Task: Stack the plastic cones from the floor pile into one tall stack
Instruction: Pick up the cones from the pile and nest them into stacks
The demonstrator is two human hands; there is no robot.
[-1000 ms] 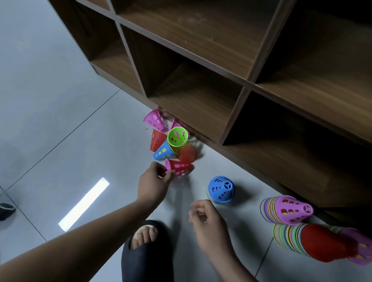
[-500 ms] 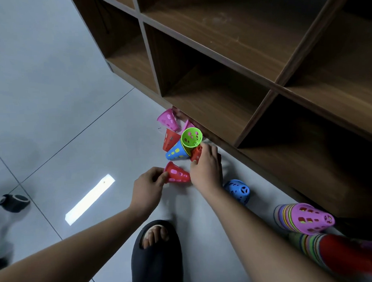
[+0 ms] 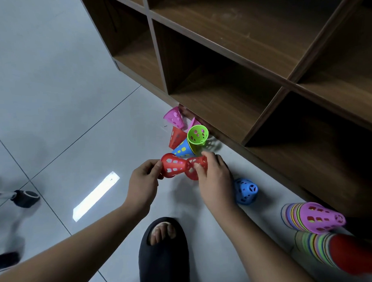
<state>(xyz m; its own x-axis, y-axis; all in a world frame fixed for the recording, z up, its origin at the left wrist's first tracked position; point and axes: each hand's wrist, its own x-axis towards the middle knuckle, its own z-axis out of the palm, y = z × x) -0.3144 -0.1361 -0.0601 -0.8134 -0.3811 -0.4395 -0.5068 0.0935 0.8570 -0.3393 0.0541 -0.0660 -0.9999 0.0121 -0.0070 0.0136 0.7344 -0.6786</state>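
A: What can't you make out here?
B: Your right hand (image 3: 213, 177) covers part of the red cone (image 3: 191, 174) it holds. A pink cone (image 3: 193, 122) sits mostly hidden behind the green cone (image 3: 198, 134).
A: And at the edges?
B: The lower stack (image 3: 332, 251) is blurred and cut off at the right. Your slipper (image 3: 164, 257) runs off the bottom. The dark things (image 3: 24, 198) at the left are too blurred to name.
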